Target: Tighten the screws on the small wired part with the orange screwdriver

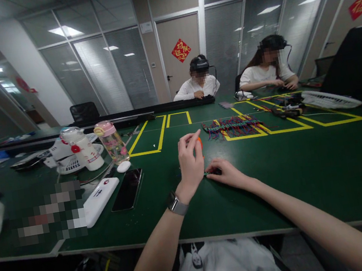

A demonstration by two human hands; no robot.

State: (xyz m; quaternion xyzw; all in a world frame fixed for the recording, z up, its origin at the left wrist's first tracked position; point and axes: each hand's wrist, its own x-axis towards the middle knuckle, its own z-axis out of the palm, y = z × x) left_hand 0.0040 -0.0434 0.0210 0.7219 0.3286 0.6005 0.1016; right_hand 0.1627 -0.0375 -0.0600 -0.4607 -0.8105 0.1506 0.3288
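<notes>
dim overall, pale glare on glass panels (131, 65), stretched edges

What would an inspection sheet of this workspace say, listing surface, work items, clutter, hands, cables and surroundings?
Surface: dark green tabletop with yellow tape outlines.
Work items: small orange object, mostly hidden; small green piece, details unclear.
Clutter: black rectangular phone, white rectangular power bank, pink-lidded clear bottle, all left of the hands.
Hands: left hand appears to grip the orange object; right hand has fingertips at the green piece, grip unclear.
Cables: thin multicoloured wires in a row beyond the hands, ends splayed.
Surroundings: two people in white tops seated opposite; wooden door with red diamond-shaped sign.
</notes>
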